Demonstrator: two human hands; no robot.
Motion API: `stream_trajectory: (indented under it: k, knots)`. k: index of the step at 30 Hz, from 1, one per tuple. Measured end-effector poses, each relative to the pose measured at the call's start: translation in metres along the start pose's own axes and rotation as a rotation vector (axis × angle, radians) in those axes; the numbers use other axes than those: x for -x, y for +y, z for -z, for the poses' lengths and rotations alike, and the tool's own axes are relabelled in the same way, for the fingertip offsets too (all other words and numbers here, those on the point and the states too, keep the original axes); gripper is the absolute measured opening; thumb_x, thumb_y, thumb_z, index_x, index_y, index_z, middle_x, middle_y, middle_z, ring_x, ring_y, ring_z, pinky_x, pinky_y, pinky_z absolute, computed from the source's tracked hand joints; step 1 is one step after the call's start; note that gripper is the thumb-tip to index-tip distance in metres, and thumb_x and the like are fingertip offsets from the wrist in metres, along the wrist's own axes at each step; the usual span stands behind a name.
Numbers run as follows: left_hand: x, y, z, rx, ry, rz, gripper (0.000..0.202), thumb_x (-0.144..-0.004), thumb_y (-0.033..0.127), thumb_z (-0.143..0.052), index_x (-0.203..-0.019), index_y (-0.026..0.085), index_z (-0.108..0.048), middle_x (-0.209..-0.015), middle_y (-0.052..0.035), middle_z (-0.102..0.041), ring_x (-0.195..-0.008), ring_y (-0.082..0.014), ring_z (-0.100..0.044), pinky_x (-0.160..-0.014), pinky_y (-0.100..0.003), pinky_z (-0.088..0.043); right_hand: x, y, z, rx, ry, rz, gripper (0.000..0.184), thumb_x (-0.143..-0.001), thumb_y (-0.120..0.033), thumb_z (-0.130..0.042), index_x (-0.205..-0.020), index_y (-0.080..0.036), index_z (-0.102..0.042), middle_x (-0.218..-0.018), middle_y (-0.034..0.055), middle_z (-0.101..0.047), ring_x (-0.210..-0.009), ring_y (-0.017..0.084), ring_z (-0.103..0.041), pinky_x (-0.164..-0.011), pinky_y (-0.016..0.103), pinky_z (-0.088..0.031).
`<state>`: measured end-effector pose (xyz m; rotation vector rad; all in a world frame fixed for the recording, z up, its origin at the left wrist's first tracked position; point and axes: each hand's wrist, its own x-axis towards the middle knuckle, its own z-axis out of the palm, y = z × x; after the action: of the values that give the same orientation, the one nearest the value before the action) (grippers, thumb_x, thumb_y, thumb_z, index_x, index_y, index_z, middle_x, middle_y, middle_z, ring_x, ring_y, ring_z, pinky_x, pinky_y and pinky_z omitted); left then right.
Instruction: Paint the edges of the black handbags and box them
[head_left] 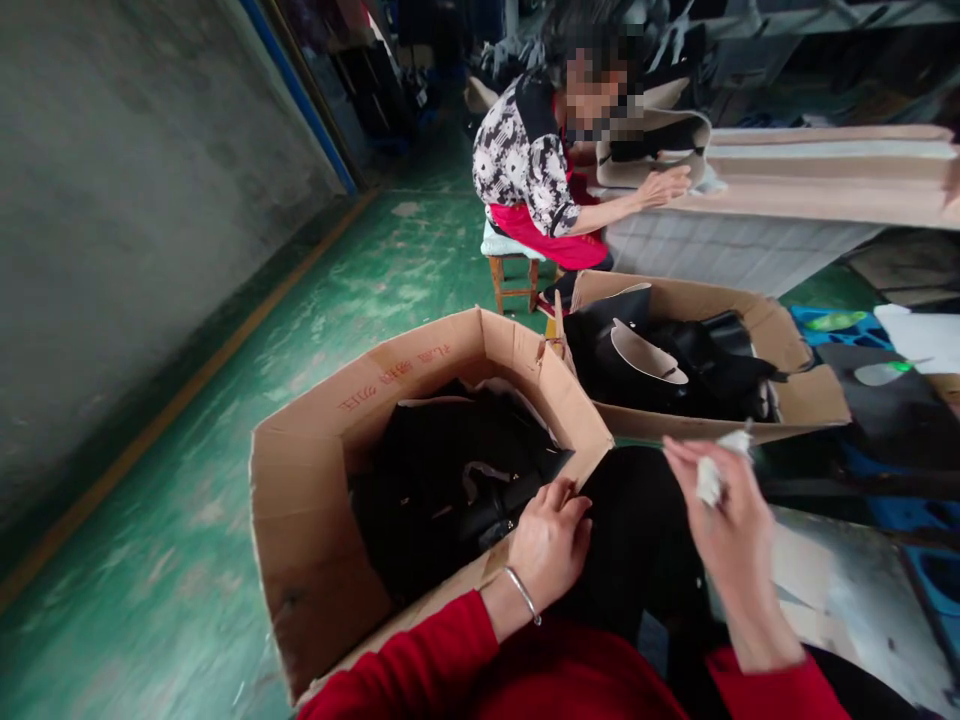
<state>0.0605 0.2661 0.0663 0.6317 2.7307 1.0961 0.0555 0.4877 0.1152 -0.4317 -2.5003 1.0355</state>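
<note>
Your left hand [551,535], with a silver bracelet [523,595] circling its wrist, is curling its fingers at the right-hand end of the open cardboard box [300,480]; I cannot tell whether it is gripping anything. Your right hand [727,515] is hovering to the right of that box, its fingers partly drawn together and white material [709,482] showing at them; I cannot tell whether you are holding or wearing it. Black pieces [450,450] are lying heaped inside the box, just beside your left hand. Beyond, to the right, a second box [720,430] is holding more dark pieces [600,350]. Farther off, a co-worker [517,150] in a patterned top is sitting on a wooden stool [497,285], reaching toward a pale curved piece [622,177].
</note>
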Motion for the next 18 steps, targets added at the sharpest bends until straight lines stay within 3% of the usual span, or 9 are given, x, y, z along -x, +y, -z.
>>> stream_trajectory:
  k: [2, 4, 7, 11, 13, 16, 18]
  knots:
    - [0.000, 0.000, 0.001, 0.016, -0.008, 0.023, 0.031, -0.092, 0.017, -0.063, -0.122, 0.024, -0.067, -0.133, -0.0110, -0.065, -0.117, -0.0295, -0.064, -0.099, -0.046, -0.059, -0.036, -0.012, -0.052, -0.059, -0.078, 0.096, 0.040, -0.102, -0.058, -0.052, -0.126, -0.026, -0.059, -0.122, 0.0117, -0.071, -0.108, 0.029, -0.071, -0.088, 0.040, -0.055]
    - [0.001, -0.001, 0.002, 0.056, -0.007, 0.049, 0.032, -0.092, 0.018, -0.064, -0.123, 0.025, -0.067, -0.132, -0.0106, -0.066, -0.117, -0.0291, -0.065, -0.099, -0.045, -0.058, -0.061, -0.019, -0.099, 0.055, -0.156, 0.133, 0.037, -0.103, -0.049, -0.054, -0.127, -0.021, -0.058, -0.120, 0.0123, -0.072, -0.100, 0.027, -0.072, -0.081, 0.034, -0.053]
    - [0.001, -0.001, 0.006, 0.170, -0.012, 0.090, 0.041, -0.092, 0.023, -0.067, -0.132, 0.025, -0.063, -0.133, -0.0104, -0.067, -0.118, -0.0286, -0.065, -0.102, -0.044, -0.056, -0.074, -0.018, -0.145, 0.285, -0.280, 0.082, 0.037, -0.104, -0.039, -0.057, -0.133, -0.016, -0.054, -0.102, 0.0119, -0.074, -0.080, 0.025, -0.069, -0.067, 0.029, -0.043]
    - [-0.003, -0.004, 0.011, 0.410, -0.036, 0.220, 0.043, -0.090, 0.026, -0.068, -0.133, 0.027, -0.065, -0.128, -0.0078, -0.069, -0.117, -0.0270, -0.065, -0.104, -0.042, -0.052, -0.069, -0.005, -0.157, 0.434, -0.311, -0.012, 0.034, -0.104, -0.036, -0.060, -0.132, -0.018, -0.057, -0.080, 0.0055, -0.068, -0.060, 0.019, -0.056, -0.058, 0.026, -0.026]
    - [-0.009, -0.016, 0.011, 0.674, -0.081, 0.436, 0.031, -0.087, 0.026, -0.070, -0.117, 0.024, -0.074, -0.117, -0.0069, -0.072, -0.110, -0.0255, -0.066, -0.102, -0.039, -0.051, -0.068, 0.000, -0.155, 0.410, -0.299, -0.019, 0.025, -0.104, -0.032, -0.060, -0.125, -0.019, -0.061, -0.077, 0.0034, -0.065, -0.056, 0.016, -0.049, -0.058, 0.026, -0.022]
    - [-0.023, -0.057, 0.006, 1.059, -0.170, 0.882, 0.021, -0.086, 0.036, -0.074, -0.089, 0.015, -0.077, -0.092, -0.0082, -0.073, -0.091, -0.0230, -0.068, -0.087, -0.036, -0.056, -0.072, 0.002, -0.154, 0.381, -0.283, -0.035, 0.018, -0.103, -0.028, -0.060, -0.119, -0.019, -0.063, -0.073, 0.0013, -0.060, -0.053, 0.013, -0.039, -0.058, 0.026, -0.020]
    - [-0.033, -0.096, -0.001, 1.111, -0.189, 1.044, 0.027, -0.089, 0.037, -0.073, -0.085, 0.011, -0.075, -0.084, -0.0089, -0.071, -0.080, -0.0215, -0.068, -0.076, -0.035, -0.057, -0.074, 0.000, -0.154, 0.382, -0.283, -0.049, 0.018, -0.103, -0.027, -0.060, -0.119, -0.019, -0.063, -0.070, 0.0003, -0.057, -0.053, 0.013, -0.034, -0.058, 0.026, -0.019]
